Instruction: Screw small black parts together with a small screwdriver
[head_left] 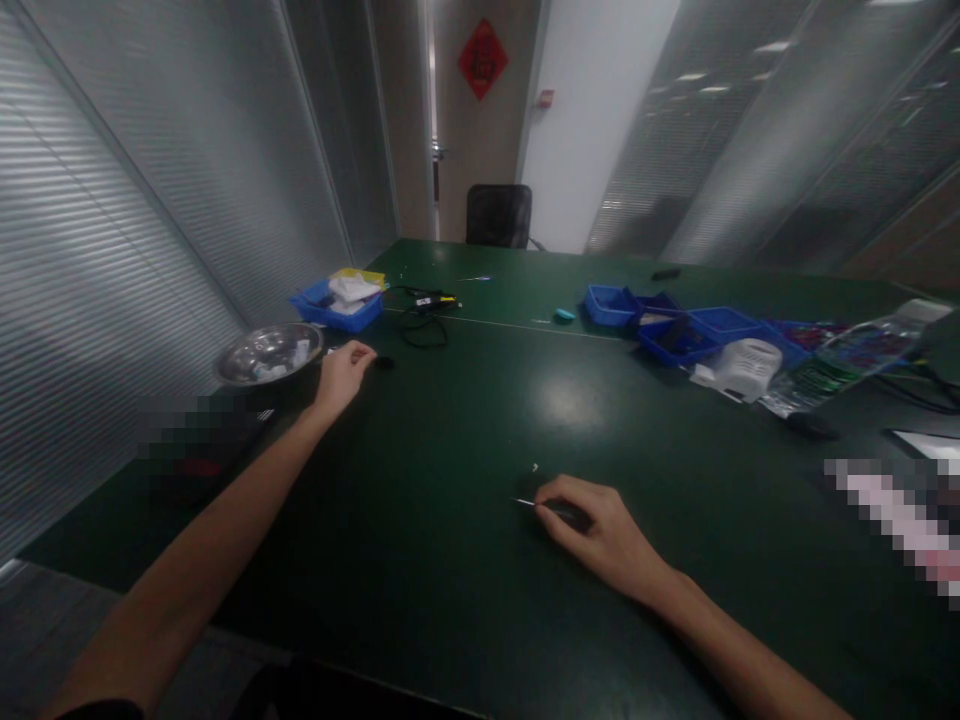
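Observation:
My left hand (345, 376) reaches out to the left side of the table, thumb and fingertips pinched together. Whatever may be between those fingertips is too small to make out. Just right of them is a small dark round patch (384, 363). A shiny steel bowl (229, 368) with white pieces inside stands left of this hand. Closer to me, my right hand (604, 525) hovers low over or rests on the tabletop, closed on a thin metal rod (524, 501) whose tip points left. A tiny white bit (535, 467) lies just beyond the right fingertips.
The dark green table (427, 480) holds a blue basket (352, 318) with white material, a black cabled device (435, 301) and a turquoise object (564, 315). To the right are blue trays (611, 308), a white plastic part (746, 368) and a bottle (844, 365) lying tilted.

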